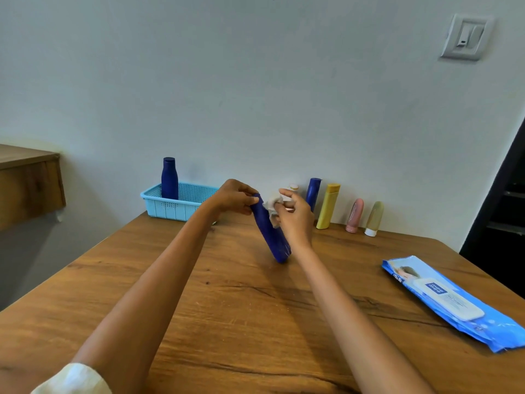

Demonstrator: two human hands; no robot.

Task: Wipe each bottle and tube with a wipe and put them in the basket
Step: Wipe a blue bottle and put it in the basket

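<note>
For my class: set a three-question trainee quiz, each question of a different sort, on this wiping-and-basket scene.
1. True or false: the basket holds no bottle.
2. Which hand holds the wipe: A left, B right?
3. Fill in: the wipes pack lies on the table to the person's ____.

Key: 1 false, a blue bottle stands in it. 2 B, the right hand; the left hand grips the tilted bottle. 3 right.
</note>
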